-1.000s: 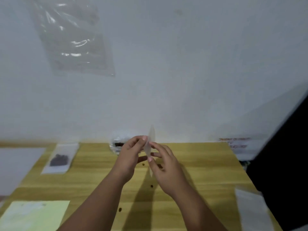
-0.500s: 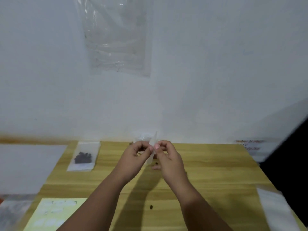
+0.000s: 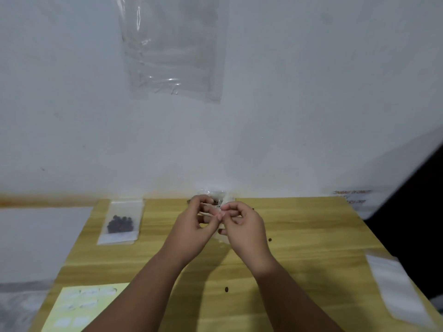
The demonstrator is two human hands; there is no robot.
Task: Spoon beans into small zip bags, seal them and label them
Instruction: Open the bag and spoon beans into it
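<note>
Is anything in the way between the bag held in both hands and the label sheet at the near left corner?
Nothing visible does. The left hand and right hand pinch the small bag; only tabletop lies toward the label sheet. The filled bag sits off that path.

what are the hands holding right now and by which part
The left hand and right hand both pinch a small clear plastic zip bag by what looks like its top edge; the rest hangs below.
</note>
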